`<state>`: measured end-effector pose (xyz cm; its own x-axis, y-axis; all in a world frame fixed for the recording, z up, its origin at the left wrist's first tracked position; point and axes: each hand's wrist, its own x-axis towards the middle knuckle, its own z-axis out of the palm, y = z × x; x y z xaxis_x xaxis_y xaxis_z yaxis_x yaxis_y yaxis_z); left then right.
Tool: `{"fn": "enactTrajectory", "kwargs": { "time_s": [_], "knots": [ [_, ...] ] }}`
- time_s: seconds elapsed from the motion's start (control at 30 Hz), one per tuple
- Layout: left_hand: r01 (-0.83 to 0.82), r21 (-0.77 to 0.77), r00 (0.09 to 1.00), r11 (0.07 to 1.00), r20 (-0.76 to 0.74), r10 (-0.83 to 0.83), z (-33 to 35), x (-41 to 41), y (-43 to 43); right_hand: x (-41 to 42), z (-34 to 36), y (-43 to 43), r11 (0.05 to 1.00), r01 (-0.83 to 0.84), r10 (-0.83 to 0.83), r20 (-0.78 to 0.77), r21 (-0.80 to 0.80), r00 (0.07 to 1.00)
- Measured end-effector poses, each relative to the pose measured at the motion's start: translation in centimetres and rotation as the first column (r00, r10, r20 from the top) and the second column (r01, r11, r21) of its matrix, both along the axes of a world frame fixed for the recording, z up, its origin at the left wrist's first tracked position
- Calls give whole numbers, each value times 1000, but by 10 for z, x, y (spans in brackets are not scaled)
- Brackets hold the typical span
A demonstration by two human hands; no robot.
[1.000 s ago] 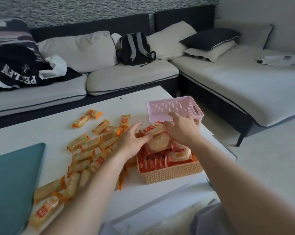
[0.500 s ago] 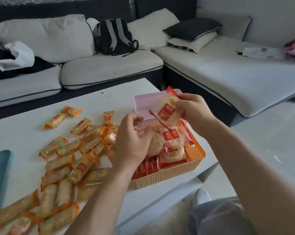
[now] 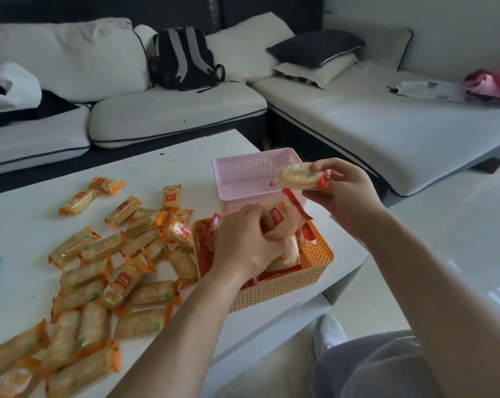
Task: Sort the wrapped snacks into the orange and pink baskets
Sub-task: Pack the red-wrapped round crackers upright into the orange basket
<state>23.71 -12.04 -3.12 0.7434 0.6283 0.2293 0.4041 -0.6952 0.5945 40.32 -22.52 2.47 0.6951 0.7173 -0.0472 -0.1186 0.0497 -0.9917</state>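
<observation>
While my left grip [image 3: 245,245] is curling round a red-wrapped round snack [image 3: 283,222] above the orange basket [image 3: 271,293], my fingers are covering much of that packet. I cannot tell how many more packets are lying under my palm. The part that is showing is tilting, its red end pointing up and away toward my right grip [image 3: 346,193].

My right grip is pinching a second round snack [image 3: 296,176] by its crimped red end, between thumb and fingers. Only the pale cracker is showing through its clear wrap. It is lying nearly flat, its long axis running from my right grip out to the left, its free end hanging over the pink basket [image 3: 243,173].

The pink basket is standing just beyond my left grip. Whether it is touching the orange one I cannot tell, because my knuckles and the packet are hiding the gap.

Left of my left grip, long orange-wrapped snacks [image 3: 113,254] are lying scattered on the desk [image 3: 27,219], pointing many ways, and the nearest are being cut off at the lower edge of view.
</observation>
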Motion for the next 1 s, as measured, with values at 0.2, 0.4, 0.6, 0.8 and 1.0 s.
{"fn": "enactTrajectory", "kwargs": {
  "time_s": [0.2, 0.4, 0.6, 0.8, 1.0],
  "knots": [
    [-13, -508, 913, 861, 344, 217, 7, -19, 10, 8, 7, -8, 972, -130, 176, -242, 194, 954],
    [-57, -675, 812, 736, 398, 427, 13, -33, 17, 0, 4, -8, 921, -143, 243, 249, -362, 937],
    [-46, -748, 798, 662, 371, 475, 13, -38, 16, -34, -1, 0, 864, -246, 407, 321, -438, 855],
    [-63, -691, 839, 720, 355, 414, 10, -33, 10, -47, -10, 20, 811, 64, 251, 445, -582, 860],
    [-85, -667, 857, 740, 329, 396, 5, -27, 13, -36, -4, 7, 606, -18, 391, 278, -795, 877]
  ]
}}
